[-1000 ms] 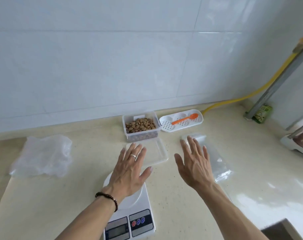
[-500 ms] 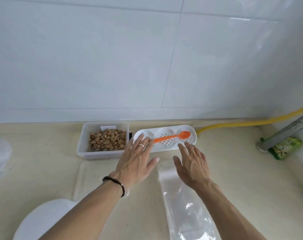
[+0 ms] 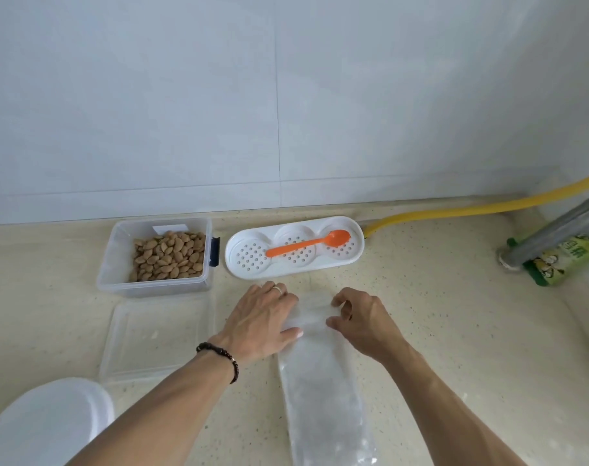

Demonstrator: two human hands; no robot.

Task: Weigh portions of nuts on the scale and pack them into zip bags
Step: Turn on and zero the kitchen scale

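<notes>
A clear zip bag point(image 3: 323, 391) lies flat on the counter and runs toward me. My left hand point(image 3: 262, 317) holds its far left corner, fingers curled over the edge and thumb on top. My right hand point(image 3: 363, 321) pinches the far right corner with bent fingers. Behind the hands, a clear tub point(image 3: 118, 257) holds brown nuts point(image 3: 170, 255). An orange spoon point(image 3: 308, 243) lies in a white perforated tray point(image 3: 358, 255). The white scale platform point(image 3: 44, 422) shows at the bottom left; its display is out of view.
The tub's clear lid point(image 3: 158, 338) lies flat left of the bag. A yellow hose point(image 3: 454, 210) runs along the back wall to the right. A metal pipe point(image 3: 555, 230) and a green packet point(image 3: 562, 260) stand at the far right.
The view has swung forward and right, leaving the scale at the lower left. Both hands came down from hovering with spread fingers and now grip the bag's far end.
</notes>
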